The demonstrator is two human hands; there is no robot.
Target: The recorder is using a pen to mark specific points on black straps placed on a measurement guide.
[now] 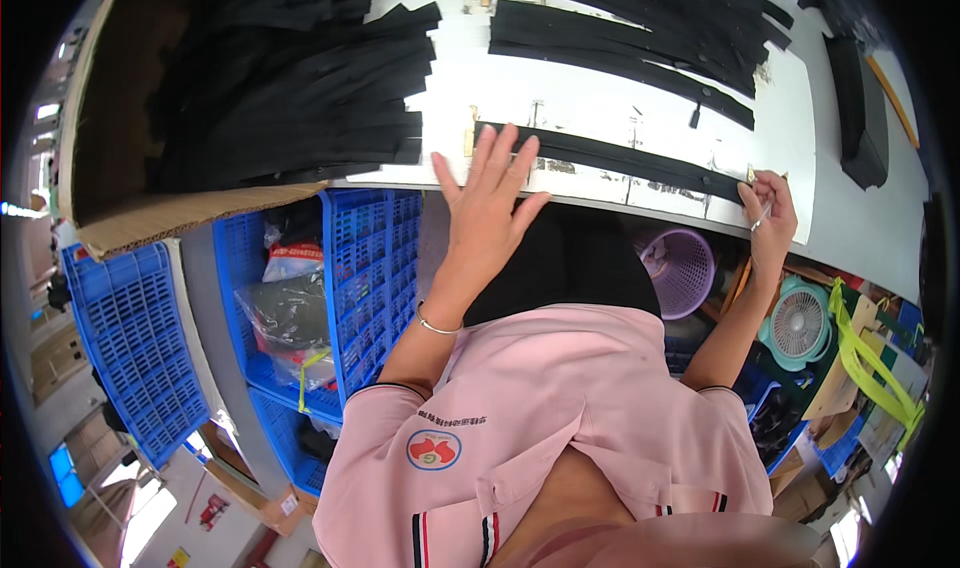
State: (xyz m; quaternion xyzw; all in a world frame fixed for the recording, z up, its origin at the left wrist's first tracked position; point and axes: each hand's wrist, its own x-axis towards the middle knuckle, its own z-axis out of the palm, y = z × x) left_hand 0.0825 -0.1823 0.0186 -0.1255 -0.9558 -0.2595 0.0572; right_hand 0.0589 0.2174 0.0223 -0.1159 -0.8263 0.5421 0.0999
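A black zipper strip [610, 160] lies flat along the white table's [600, 98] near edge. At 11 o'clock the left hand [487, 203] presses it, fingers spread. At 2 o'clock the right hand [768, 213] pinches a thin tool [762, 215]. If the palm lifts, the strip could slide crooked.

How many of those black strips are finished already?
Done, it seems: a bundle of black strips lies spread at the table's far side. In hand: one long black strip lies along the near edge, the left hand flat on one end, the right hand pinching a thin tool at the other. Probably left: the big pile of black strips in the cardboard box.
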